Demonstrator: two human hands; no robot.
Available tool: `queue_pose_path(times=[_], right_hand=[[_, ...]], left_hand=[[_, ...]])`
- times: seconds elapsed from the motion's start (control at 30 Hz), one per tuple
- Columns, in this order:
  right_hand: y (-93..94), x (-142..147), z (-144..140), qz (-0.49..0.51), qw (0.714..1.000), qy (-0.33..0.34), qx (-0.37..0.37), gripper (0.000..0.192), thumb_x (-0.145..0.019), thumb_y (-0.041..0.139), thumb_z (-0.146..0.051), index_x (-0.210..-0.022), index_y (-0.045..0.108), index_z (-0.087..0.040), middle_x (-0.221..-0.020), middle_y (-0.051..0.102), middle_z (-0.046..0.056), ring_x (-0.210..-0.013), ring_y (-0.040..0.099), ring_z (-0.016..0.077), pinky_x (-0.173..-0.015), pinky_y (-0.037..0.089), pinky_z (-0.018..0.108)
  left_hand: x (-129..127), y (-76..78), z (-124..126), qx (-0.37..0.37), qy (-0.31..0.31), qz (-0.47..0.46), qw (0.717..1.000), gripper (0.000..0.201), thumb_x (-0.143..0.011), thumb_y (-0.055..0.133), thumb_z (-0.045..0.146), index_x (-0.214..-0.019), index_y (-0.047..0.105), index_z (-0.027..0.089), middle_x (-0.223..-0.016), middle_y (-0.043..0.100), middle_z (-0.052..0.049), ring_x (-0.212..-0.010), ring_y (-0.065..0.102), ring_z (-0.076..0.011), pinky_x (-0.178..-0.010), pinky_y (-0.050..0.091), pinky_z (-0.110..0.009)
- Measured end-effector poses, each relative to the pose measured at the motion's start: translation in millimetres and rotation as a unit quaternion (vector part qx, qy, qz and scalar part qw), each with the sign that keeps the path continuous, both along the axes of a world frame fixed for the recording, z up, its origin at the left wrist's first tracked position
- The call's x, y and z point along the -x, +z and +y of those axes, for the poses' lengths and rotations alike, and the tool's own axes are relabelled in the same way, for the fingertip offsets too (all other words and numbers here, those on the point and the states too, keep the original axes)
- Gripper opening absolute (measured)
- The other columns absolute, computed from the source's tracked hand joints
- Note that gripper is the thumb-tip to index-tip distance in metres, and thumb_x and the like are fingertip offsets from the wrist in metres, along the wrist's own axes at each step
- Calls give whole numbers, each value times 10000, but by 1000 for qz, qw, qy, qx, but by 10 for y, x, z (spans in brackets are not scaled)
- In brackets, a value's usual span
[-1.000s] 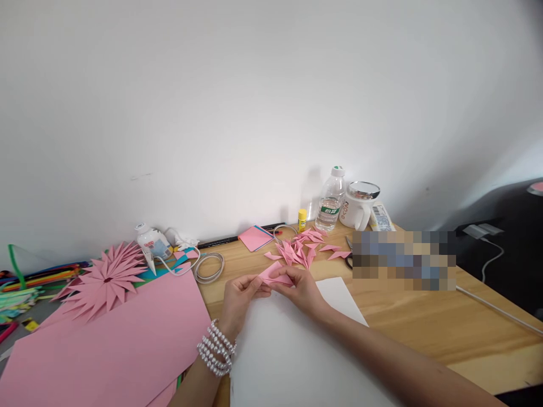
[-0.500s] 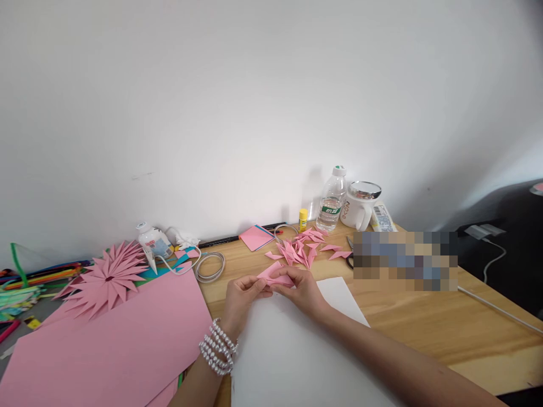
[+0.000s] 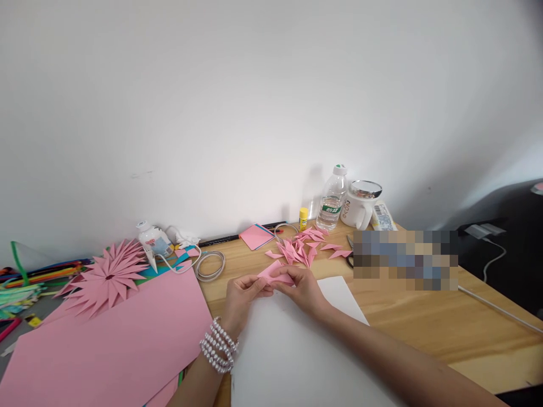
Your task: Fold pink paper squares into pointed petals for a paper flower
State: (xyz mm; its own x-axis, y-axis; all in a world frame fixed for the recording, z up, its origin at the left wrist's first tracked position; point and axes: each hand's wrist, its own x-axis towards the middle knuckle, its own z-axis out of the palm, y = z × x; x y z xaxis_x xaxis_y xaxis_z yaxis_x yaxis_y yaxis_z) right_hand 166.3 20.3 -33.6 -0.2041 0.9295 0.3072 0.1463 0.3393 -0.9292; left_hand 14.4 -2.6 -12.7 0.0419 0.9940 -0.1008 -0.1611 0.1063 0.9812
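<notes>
Your left hand (image 3: 240, 299) & right hand (image 3: 302, 288) both pinch a small folded pink paper piece (image 3: 275, 275), fingers closed on it, just above the white sheet (image 3: 297, 350) at the desk's near edge. Around it: pile of folded pink petals (image 3: 299, 251) right behind, big pink sheet (image 3: 110, 345) & pink paper flower (image 3: 104, 277) to the left, water bottle (image 3: 332, 198) & mug (image 3: 360, 204) at the back; nothing blocks your hands. Vs 1 s ago: grip & piece basically unchanged, only the view shifted a bit.
</notes>
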Motion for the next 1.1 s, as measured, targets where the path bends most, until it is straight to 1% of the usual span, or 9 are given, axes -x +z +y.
queue_pose_path(times=[0.2,0.4,0.5,0.57,0.7,0.77,0.83,0.93,1.1], right_hand=[[-24,-10,17,-3,1000,8,7,170,-656,623,-281,-769,632,-154,-706,641,27,-647,563,151,-583,441,235],[33,1,-7,6,1000,-2,20,181,-640,628,-292,-756,624,-154,-693,636,24,-631,558,152,-571,440,238],[49,5,-6,15,1000,6,26,192,-633,632,-302,-757,625,-155,-686,632,22,-625,554,151,-564,440,237],[40,3,7,14,999,10,34,205,-626,637,-304,-763,627,-152,-658,619,16,-600,541,143,-540,429,229],[3,-4,35,8,998,24,52,208,-625,632,-294,-767,623,-142,-593,572,-7,-544,499,119,-492,389,209],[-7,-4,36,0,998,31,50,199,-629,624,-288,-766,622,-144,-601,565,-10,-547,490,115,-491,379,205],[-12,-1,30,-8,998,33,44,191,-630,620,-288,-760,621,-148,-615,564,-10,-556,487,114,-498,376,205],[-20,6,24,-4,998,36,44,189,-631,618,-283,-763,616,-149,-604,547,-15,-534,467,101,-493,373,200],[-47,13,35,11,997,46,54,185,-634,605,-230,-800,590,-152,-628,521,-18,-511,427,75,-473,366,182]], left_hand=[[1,14,4,6,6,-2,1000,187,-632,666,270,-678,667,89,-632,669,-81,-610,621,-175,-672,519,-343],[0,46,-4,-5,-1,-2,1000,179,-643,656,276,-664,664,99,-643,670,-81,-635,622,-182,-696,509,-356],[3,50,-2,-3,-4,-17,1000,174,-633,663,280,-627,656,106,-622,665,-73,-623,619,-178,-690,507,-354],[11,45,4,2,-8,-23,1000,178,-637,660,283,-636,654,105,-625,665,-71,-624,618,-175,-691,506,-352],[38,25,21,22,-23,18,999,196,-615,681,276,-693,657,98,-685,682,-91,-640,625,-176,-707,497,-346],[46,19,24,27,-22,45,998,205,-595,696,279,-682,657,97,-682,685,-95,-632,626,-176,-701,497,-338],[44,22,22,29,-11,51,998,209,-584,701,291,-651,655,98,-650,683,-88,-611,625,-174,-690,499,-334],[26,34,14,31,-2,30,999,211,-571,707,301,-617,655,102,-624,679,-81,-587,622,-170,-680,501,-335],[2,31,7,23,-11,3,1000,202,-570,708,298,-584,650,105,-615,675,-84,-589,615,-174,-670,503,-339]])
